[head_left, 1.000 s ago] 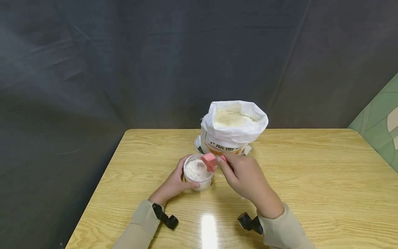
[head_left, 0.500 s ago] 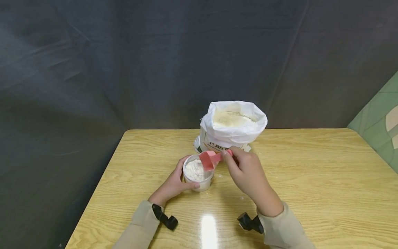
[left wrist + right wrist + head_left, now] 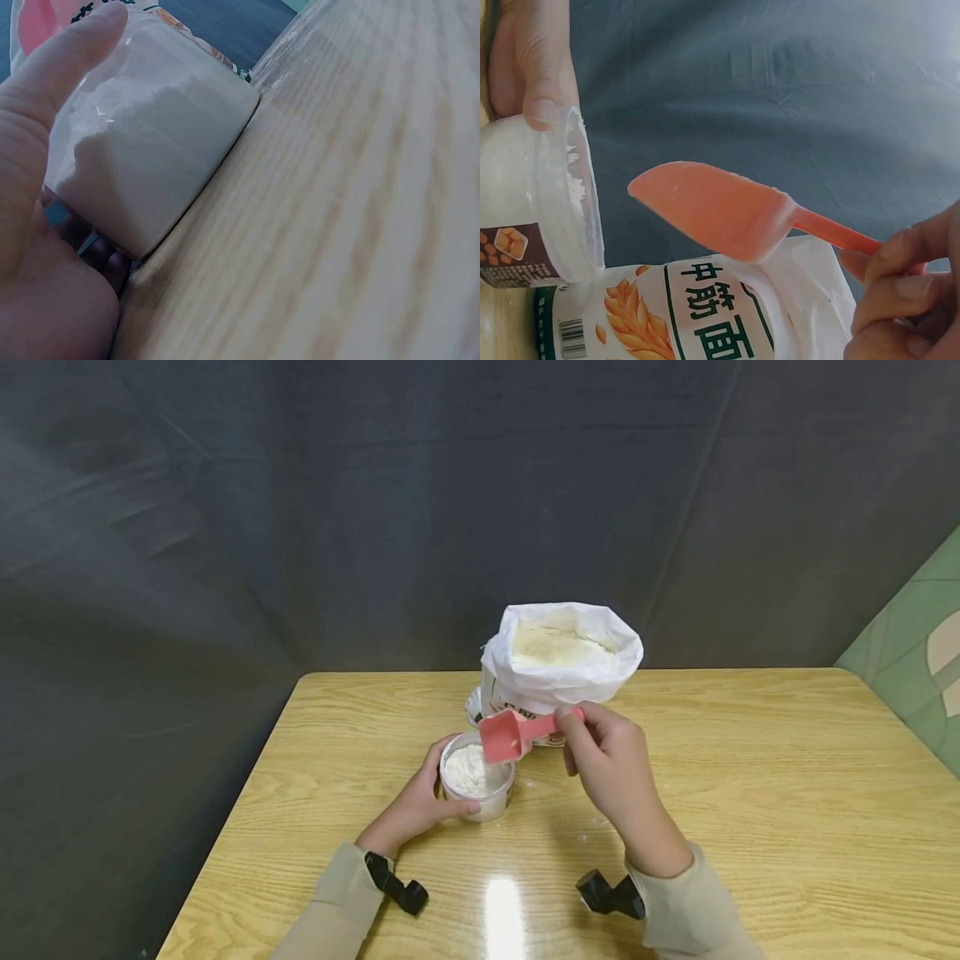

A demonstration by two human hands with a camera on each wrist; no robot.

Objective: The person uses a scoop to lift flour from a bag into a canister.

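My left hand (image 3: 420, 806) grips a clear plastic jar (image 3: 491, 807) that stands on the table, thumb on the near side and fingers round the far side. White flour (image 3: 157, 142) shows through its wall and fills much of it. Between thumb and fingers, my right hand (image 3: 611, 760) pinches the handle of a pink scoop (image 3: 504, 737). The scoop hangs just above the jar's right rim, its bowl dusted with flour in the right wrist view. Behind both, an open white flour bag (image 3: 562, 685) stands upright with its top rolled down.
The wooden table (image 3: 360, 727) carries a few specks of flour right of the jar. A dark curtain (image 3: 450, 510) hangs behind the table's far edge. Green patterned cloth (image 3: 915, 635) shows at the far right. Black camera mounts (image 3: 397, 885) sit on both wrists.
My right hand has drawn the scoop up and right, and its bowl has turned from tipped over the jar to more level. The left hand and jar have kept their place.
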